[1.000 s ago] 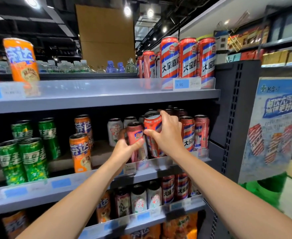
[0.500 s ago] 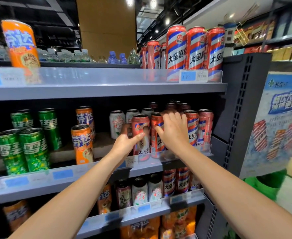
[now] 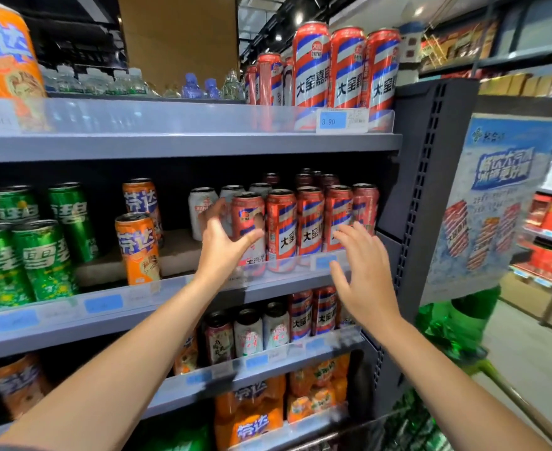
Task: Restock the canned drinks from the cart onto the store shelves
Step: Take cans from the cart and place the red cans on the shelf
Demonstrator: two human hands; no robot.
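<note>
A row of red, white and blue striped cans (image 3: 310, 219) stands at the front right of the middle shelf (image 3: 177, 288). The leftmost one, a red can with a pale lower label (image 3: 250, 222), stands beside my left hand (image 3: 222, 249). That hand is spread open just in front of it, thumb toward the can, holding nothing. My right hand (image 3: 359, 275) hovers open in front of the shelf edge, below the right cans, fingers straight and apart from them. The cart's green edge (image 3: 437, 323) shows at the lower right.
Green cans (image 3: 24, 255) and orange cans (image 3: 138, 245) fill the left of the middle shelf. Tall striped cans (image 3: 346, 66) stand on the top shelf above a 3.90 price tag (image 3: 333, 120). A lower shelf holds mixed cans (image 3: 268, 330). A blue poster (image 3: 486, 203) hangs on the shelf end.
Both hands have let go of the red cans and drawn back from the shelf. The two cans now stand in the front row. The camera has come closer.
</note>
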